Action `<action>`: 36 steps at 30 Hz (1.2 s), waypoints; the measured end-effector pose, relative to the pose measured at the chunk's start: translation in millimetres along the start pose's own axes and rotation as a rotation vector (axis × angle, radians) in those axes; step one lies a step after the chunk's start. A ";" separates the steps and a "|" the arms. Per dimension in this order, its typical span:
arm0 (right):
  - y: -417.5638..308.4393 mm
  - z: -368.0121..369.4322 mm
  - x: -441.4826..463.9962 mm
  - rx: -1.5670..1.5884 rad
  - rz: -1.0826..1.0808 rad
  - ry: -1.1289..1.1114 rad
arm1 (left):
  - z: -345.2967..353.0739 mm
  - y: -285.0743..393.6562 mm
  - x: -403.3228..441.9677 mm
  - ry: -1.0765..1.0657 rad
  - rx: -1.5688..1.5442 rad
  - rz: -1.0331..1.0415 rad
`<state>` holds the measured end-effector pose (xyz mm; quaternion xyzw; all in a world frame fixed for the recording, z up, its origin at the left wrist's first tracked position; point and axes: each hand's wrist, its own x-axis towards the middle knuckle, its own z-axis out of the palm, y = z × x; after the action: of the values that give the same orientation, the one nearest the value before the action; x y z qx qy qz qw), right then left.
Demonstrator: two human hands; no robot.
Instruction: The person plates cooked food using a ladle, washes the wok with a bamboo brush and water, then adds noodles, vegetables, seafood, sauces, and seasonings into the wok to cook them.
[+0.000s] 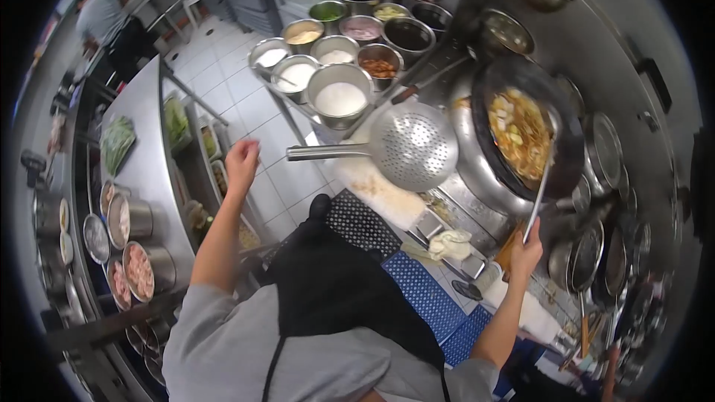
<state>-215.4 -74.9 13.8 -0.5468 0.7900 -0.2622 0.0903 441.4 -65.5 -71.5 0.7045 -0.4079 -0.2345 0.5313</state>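
"Hands?"
"Apart. My right hand (526,253) clamps the utensil (539,199); my left hand (242,164) is above the floor (287,182), blurred, can't tell how closed."
"Food (514,134)?"
"In the wok (570,156), utensil reaching in by its right edge. Strainer (413,147) just left."

The tiled floor (226,80) is pale, a long shiny metal counter (149,160) stands on the left, and the right wall (599,33) is grey.

Left hand (242,166) curled, right hand (526,254) closed
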 end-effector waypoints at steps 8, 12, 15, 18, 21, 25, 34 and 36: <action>40.9 55.7 -35.8 0.292 0.028 0.123 | 49.6 37.1 152.2 0.242 -0.162 0.009; -54.3 35.9 -77.6 0.660 0.215 0.091 | 64.4 35.4 194.1 -0.003 -0.233 -0.060; -94.2 52.1 -90.3 0.853 0.148 0.134 | 81.9 46.4 184.7 -0.012 0.061 0.252; -121.8 64.3 -94.9 0.774 0.217 0.075 | 77.7 58.6 180.9 -0.132 0.182 0.515; -154.9 83.7 -96.0 0.801 0.183 0.083 | 56.0 80.5 184.5 -0.122 0.037 0.590; -189.2 90.3 -107.1 0.760 0.210 0.029 | 50.8 61.4 207.3 -0.033 -0.238 0.434; -294.2 83.8 -106.5 0.869 0.303 -0.222 | 65.0 58.1 206.7 -0.113 -0.218 0.305; -310.6 86.5 -99.2 0.884 0.324 -0.267 | 64.4 57.0 207.0 -0.175 -0.157 0.313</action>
<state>113.6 -94.0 85.7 -0.3548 0.6595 -0.4829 0.4539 489.0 -277.8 -17.5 0.5659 -0.5375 -0.2404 0.5771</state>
